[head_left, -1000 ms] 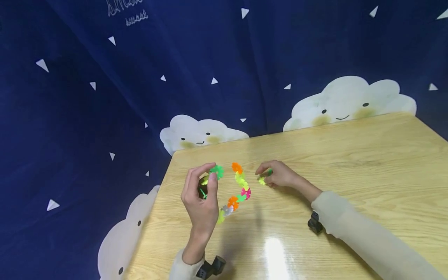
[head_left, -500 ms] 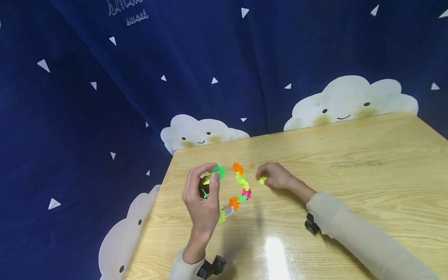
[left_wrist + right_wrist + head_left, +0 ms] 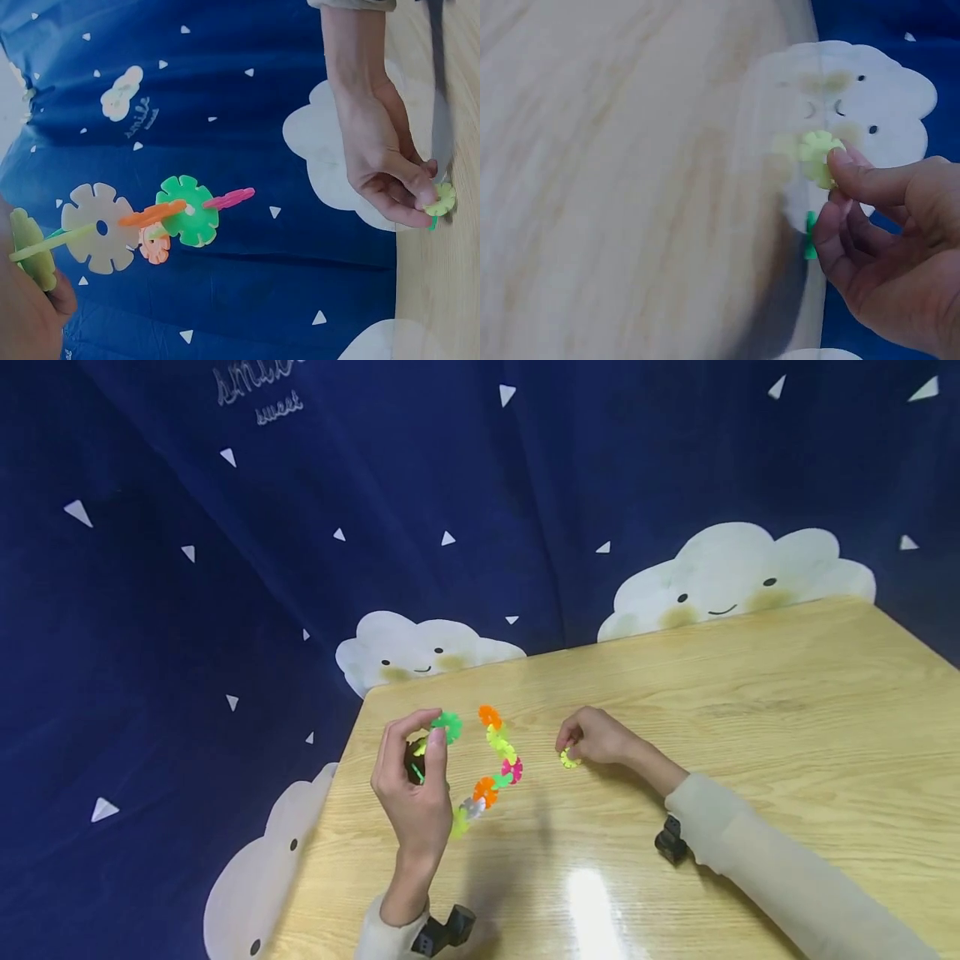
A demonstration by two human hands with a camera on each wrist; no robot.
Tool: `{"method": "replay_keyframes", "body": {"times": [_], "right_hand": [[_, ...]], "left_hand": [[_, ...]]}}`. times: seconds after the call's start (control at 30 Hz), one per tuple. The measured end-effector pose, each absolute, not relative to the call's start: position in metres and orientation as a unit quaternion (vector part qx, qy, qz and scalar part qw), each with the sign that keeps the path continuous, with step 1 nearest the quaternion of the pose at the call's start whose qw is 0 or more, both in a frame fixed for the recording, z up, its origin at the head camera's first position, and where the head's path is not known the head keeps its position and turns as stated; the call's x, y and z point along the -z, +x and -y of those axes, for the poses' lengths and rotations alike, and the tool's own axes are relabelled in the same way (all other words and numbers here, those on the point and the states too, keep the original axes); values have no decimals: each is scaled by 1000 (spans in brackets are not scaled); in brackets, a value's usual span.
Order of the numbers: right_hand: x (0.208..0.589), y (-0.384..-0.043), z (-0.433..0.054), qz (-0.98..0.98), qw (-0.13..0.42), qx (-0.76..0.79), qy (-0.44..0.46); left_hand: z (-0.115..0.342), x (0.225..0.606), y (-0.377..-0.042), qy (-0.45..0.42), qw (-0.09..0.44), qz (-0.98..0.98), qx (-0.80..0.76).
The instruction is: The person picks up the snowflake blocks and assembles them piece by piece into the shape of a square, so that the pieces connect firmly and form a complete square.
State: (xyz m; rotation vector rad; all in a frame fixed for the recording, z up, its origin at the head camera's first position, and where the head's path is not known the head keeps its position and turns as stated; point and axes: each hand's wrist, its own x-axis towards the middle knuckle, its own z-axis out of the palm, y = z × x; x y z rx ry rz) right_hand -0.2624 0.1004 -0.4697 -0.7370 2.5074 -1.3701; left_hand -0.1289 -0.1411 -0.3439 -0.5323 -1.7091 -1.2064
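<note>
My left hand is raised over the table and holds a chain of interlocking flower-shaped plastic discs by one end. Orange, pink, green, yellow and pale discs slot together at angles; the left wrist view shows a whitish disc and a green disc facing the camera. My right hand, low over the table, pinches a loose yellow flower disc between thumb and fingers. Beside its lower fingers a green disc appears edge-on; whether they hold it, I cannot tell.
The light wooden table stretches right and toward me, with a bright reflection at the front. A dark blue curtain with white triangles and clouds hangs behind and to the left of it.
The head view has shifted slightly. My right hand has turned the yellow disc to show its face, and the green disc beside it is hidden in the head view. The left hand keeps its grip.
</note>
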Motion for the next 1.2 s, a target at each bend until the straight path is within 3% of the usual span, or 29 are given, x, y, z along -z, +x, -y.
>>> {"method": "replay_keyframes", "body": {"times": [0.2,0.5,0.93,1.2], "right_hand": [[430,-244,-94,-803,80,538,-243],[362,-205,-87,-729,-71,637,-240],[365,-173,-72,-597,-187,717,-307],[363,-170,-73,-585,-204,715,-322]], "left_hand": [[140,347,-130,-215,460,696,508],[123,358,-129,-210,400,711,540],[102,352,-126,-225,327,700,594],[98,354,-125,-214,301,701,610]]}}
